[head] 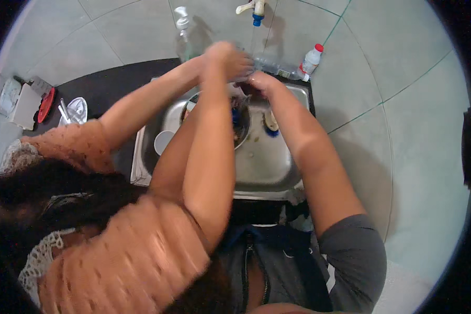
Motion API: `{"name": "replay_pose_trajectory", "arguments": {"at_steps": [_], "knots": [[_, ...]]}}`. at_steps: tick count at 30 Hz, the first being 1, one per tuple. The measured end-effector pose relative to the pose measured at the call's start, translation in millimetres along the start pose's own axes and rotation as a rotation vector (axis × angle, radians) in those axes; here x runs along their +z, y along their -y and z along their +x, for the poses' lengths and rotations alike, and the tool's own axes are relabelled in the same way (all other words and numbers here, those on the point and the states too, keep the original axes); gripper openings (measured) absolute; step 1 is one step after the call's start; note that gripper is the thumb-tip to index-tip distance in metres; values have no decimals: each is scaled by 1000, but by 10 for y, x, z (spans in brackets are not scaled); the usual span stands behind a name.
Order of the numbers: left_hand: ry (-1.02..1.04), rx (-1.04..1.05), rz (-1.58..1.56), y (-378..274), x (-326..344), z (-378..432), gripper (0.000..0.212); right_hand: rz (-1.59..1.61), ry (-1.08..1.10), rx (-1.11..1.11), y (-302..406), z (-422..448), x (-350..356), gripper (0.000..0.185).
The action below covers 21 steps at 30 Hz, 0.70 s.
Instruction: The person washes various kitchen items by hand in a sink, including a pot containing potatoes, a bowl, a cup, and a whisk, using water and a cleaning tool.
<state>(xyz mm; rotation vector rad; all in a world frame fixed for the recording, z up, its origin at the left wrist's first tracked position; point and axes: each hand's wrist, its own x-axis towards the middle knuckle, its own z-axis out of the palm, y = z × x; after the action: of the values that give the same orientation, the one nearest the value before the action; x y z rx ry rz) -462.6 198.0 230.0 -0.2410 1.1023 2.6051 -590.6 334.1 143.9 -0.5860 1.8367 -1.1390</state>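
Note:
My right hand (263,84) is under the faucet (255,10), at the back rim of the stainless steel sink (267,165). Its fingers are blurred beside a dark shape, so I cannot tell whether they hold anything. A forearm (170,167) that appears to be my left one passes beneath another person's arm; my left hand is hidden. Under the arms stands a round metal basin (246,131) with mixed items in it, partly covered. A brush with blue bristles (272,127) lies in the sink to its right, and a white cup (164,142) sits to the left.
Another person in a peach top (141,255) leans in from the left, their hands (231,62) meeting near mine. Behind the sink are a pump bottle (183,39), a clear plastic bottle on its side (282,70) and a red-capped bottle (312,61). Tiled wall (361,70) borders the right.

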Motion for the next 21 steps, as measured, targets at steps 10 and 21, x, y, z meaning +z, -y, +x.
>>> {"name": "replay_pose_trajectory", "arguments": {"at_steps": [10, 21], "knots": [[114, -257, -616, 158, 73, 369, 37, -79, 25, -158, -120, -122, -5, 52], [37, -580, -3079, 163, -151, -107, 39, -698, 182, -147, 104, -84, 192, 41]]}}
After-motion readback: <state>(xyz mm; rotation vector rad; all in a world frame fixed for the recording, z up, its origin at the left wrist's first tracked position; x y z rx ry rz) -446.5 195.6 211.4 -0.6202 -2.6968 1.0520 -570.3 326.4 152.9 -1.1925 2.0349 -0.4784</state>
